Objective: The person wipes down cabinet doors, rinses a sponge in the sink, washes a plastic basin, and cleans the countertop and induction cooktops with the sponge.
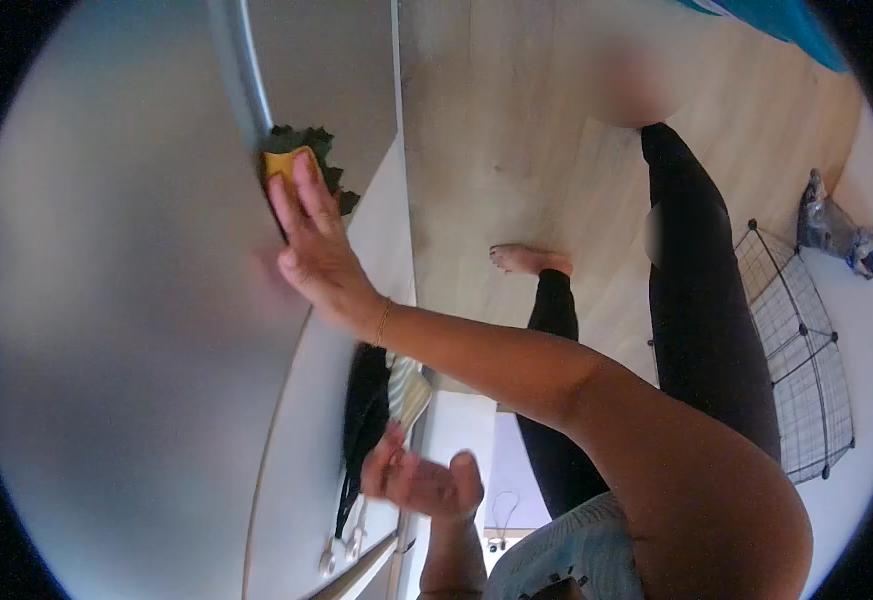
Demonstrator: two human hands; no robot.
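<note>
My right hand [327, 255] reaches across to a smooth grey, metallic-looking door [137, 300]. Its fingers press a yellow sponge [289, 163] against the lower end of a long silver handle [245, 75]. Behind the sponge, a dark green piece with a ragged edge [315, 145] sticks out; I cannot make out its kind. A thin bracelet [384, 320] circles the right wrist. Lower down, my left hand [422, 482] hangs slightly blurred, thumb apart from loosely bent fingers, with nothing visible in it. It is nearest to a dark cloth [365, 410].
Pale wood flooring [487, 150] lies below, with my bare foot [527, 259] on it. A black wire grid panel [807, 370] stands at the right, near a clear plastic bag [837, 235]. A striped cloth [410, 393] hangs beside the dark one. Blue-green fabric [797, 25] shows at the top right.
</note>
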